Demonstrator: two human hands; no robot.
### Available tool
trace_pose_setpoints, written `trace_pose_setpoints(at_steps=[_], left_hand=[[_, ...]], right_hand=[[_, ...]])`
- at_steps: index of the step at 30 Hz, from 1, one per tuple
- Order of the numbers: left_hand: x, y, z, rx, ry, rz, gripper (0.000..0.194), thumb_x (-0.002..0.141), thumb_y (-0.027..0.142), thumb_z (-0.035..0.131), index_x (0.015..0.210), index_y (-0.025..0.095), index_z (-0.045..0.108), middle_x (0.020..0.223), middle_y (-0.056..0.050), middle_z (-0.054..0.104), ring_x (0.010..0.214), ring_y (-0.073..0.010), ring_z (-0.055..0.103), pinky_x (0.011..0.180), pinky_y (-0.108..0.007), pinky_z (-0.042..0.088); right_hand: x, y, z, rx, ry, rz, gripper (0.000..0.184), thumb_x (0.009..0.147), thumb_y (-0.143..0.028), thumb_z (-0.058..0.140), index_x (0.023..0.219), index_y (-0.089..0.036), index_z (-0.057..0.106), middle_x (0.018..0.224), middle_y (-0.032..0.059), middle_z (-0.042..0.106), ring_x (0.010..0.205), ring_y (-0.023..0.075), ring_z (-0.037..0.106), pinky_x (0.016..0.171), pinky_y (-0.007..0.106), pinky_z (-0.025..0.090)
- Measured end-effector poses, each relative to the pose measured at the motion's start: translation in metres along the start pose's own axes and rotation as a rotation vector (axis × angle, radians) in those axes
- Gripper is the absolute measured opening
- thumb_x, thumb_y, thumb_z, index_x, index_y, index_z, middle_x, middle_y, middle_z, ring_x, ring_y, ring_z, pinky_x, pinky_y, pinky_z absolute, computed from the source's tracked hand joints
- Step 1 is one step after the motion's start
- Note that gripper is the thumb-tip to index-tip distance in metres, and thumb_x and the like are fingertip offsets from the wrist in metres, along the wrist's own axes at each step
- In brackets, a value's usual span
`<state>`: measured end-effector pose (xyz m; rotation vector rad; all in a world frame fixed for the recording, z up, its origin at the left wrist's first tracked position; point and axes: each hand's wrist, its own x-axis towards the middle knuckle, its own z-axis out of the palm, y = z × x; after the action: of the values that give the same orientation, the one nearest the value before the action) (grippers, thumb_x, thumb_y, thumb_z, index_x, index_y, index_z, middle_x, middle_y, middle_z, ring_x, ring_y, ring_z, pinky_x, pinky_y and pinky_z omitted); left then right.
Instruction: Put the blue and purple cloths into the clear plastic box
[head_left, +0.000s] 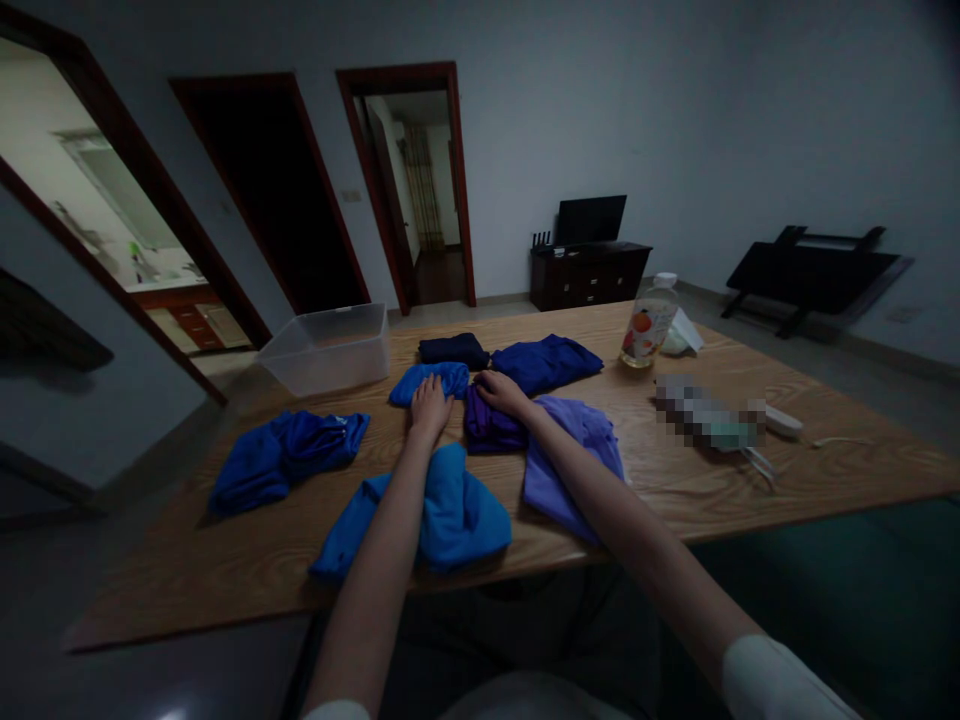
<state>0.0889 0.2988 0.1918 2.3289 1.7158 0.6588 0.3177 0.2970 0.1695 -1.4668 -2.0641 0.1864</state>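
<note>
My left hand [430,406] rests palm down, fingers stretched out, on a small folded blue cloth [403,386]. Just to its right, my right hand [505,393] lies over the far edge of a folded dark purple cloth [491,432], its fingers extended and pointing left. Below my left forearm is a crumpled bright blue cloth [465,515]. A lavender cloth [566,425] is spread partly under my right forearm. Behind the hands lie a black folded cloth [454,350] and a royal blue cloth [547,362]. Another blue cloth [281,460] sits at the left.
A clear plastic box [330,350] stands at the wooden table's [172,590] back left. On the right are a drink bottle [646,325], white tissue packaging [682,335], a blurred-out item [701,412] and a white object with a cord [784,421].
</note>
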Motion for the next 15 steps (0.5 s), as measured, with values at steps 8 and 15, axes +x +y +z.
trace_pose_setpoints(at_steps=[8, 15], left_hand=[[0.002, 0.002, -0.015, -0.132, 0.154, -0.181, 0.045, 0.112, 0.028, 0.046, 0.14, 0.011, 0.077, 0.129, -0.03, 0.08, 0.129, -0.0417, 0.076, 0.119, -0.057, 0.054], [0.02, 0.002, -0.035, -0.534, 0.414, -0.258, 0.046, 0.114, 0.046, 0.044, 0.115, 0.015, 0.079, 0.114, -0.016, 0.081, 0.106, -0.0277, 0.076, 0.099, -0.038, 0.058]], right_hand=[[0.001, 0.0, 0.003, 0.095, 0.021, 0.002, 0.043, 0.11, -0.053, 0.074, 0.138, -0.021, 0.073, 0.144, 0.0111, 0.073, 0.131, 0.0278, 0.071, 0.118, 0.056, 0.059], [-0.002, -0.017, -0.006, 0.29, 0.07, -0.054, 0.081, 0.102, -0.062, 0.079, 0.166, -0.017, 0.056, 0.174, 0.0211, 0.056, 0.162, 0.0372, 0.051, 0.141, 0.057, 0.032]])
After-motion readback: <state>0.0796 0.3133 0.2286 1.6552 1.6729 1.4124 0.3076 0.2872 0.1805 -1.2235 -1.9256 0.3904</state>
